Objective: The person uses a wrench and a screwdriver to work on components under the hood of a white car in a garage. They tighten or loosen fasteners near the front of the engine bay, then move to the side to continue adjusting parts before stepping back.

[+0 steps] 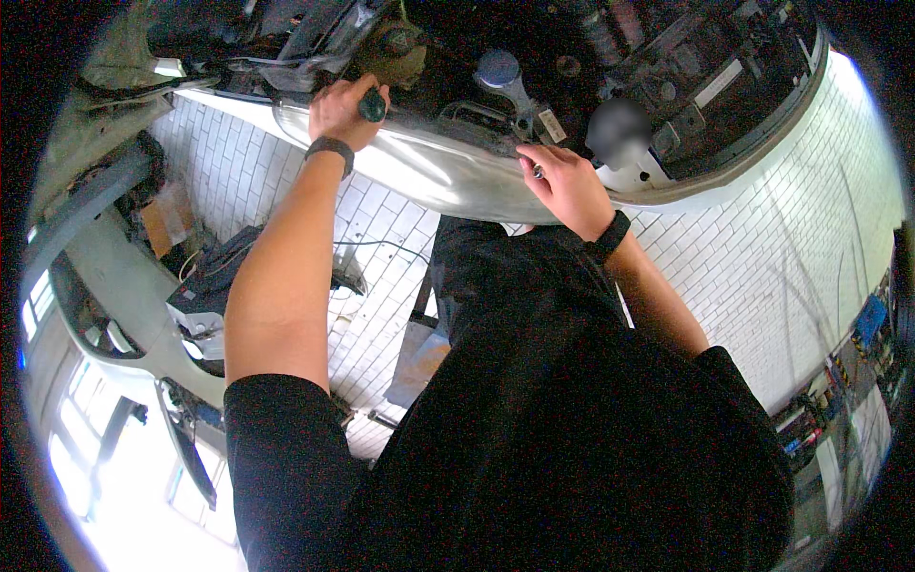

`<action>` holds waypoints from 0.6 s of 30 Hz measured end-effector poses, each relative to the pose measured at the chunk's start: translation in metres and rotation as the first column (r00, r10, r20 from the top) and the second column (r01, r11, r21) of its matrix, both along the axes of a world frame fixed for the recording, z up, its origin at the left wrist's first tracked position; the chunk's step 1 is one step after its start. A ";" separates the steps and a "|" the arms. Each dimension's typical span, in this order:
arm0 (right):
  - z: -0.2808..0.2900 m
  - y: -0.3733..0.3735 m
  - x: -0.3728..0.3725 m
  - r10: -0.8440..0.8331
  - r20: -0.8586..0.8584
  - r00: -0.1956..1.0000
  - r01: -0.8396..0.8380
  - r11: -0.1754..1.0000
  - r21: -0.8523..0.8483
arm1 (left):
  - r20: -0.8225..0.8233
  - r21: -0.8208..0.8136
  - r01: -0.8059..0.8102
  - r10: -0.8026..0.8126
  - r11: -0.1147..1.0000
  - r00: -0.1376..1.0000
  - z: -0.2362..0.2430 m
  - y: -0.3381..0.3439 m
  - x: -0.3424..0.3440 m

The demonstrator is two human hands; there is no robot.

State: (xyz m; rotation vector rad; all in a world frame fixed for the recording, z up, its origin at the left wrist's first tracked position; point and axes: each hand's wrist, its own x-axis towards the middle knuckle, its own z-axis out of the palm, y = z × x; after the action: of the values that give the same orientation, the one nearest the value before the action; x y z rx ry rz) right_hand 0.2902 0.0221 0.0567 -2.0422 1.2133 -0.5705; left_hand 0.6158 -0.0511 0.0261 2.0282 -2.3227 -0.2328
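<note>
My left hand (pixel 335 116) is closed round a dark tool handle (pixel 372 105) whose round end points up; the rest of it is hidden. It is over the left end of a car headlight (pixel 457 167) with a long clear lens. At the headlight's right end is my right hand (pixel 576 191), its fingers curled round a small metal piece with a round, hollow-looking end (pixel 538 173). What that piece belongs to cannot be made out. Between my hands, behind the lens, stands a blue round cap (pixel 498 69) on a pale neck.
The open engine bay (pixel 610 57) runs along the far side, with a pale body panel edge (pixel 705 191) at right. A removed bumper (pixel 124 286) stands at left. Near it on the tiled floor (pixel 381 205) are a cardboard box (pixel 167 217) and a cable. Tools (pixel 839 381) lie at far right.
</note>
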 end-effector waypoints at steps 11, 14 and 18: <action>0.020 -0.022 -0.032 -0.150 0.104 0.983 0.132 0.977 0.166 | -0.040 -0.105 0.027 -0.031 0.994 0.999 0.000 0.002 -0.002; 0.022 -0.023 -0.034 -0.091 0.045 0.995 0.082 0.979 0.185 | -0.048 -0.068 0.023 -0.026 0.997 0.999 0.000 0.002 -0.002; 0.022 -0.019 -0.031 -0.096 0.039 0.995 0.089 0.983 0.158 | -0.046 -0.067 0.032 -0.035 0.997 0.998 0.003 0.001 -0.001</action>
State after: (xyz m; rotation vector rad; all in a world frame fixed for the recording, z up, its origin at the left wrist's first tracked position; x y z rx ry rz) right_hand 0.2597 0.0030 0.0782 -1.8403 1.2898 -0.5459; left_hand 0.6145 -0.0500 0.0287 1.9339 -2.3054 -0.1996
